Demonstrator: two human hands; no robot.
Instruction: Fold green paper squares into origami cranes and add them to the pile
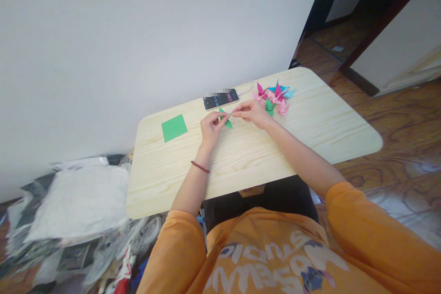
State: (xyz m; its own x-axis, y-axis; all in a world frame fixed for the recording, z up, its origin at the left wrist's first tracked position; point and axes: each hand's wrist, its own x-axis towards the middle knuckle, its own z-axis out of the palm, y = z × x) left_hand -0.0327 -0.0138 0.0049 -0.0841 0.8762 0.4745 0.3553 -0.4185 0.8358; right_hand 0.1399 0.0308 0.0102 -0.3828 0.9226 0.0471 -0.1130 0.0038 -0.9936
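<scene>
Between my two hands is a green origami crane (228,123), its pointed wings spread to either side of my left fingers. My left hand (212,125) is closed, pinching the body of the crane between thumb and fingers. From the right, my right hand (253,112) pinches a thin tip of the same green paper. Just beyond my right hand lies a cluster of folded paper cranes (275,94) in pink, magenta and blue, with a green one (269,107) at its near side. A flat green paper square (174,127) rests left of my left hand.
A phone (221,99) with a lit screen and a cable lies at the table's back edge by the white wall (155,32). The pale wooden table (165,179) has rounded corners. Bags and a white bundle (81,197) are piled on the floor at left.
</scene>
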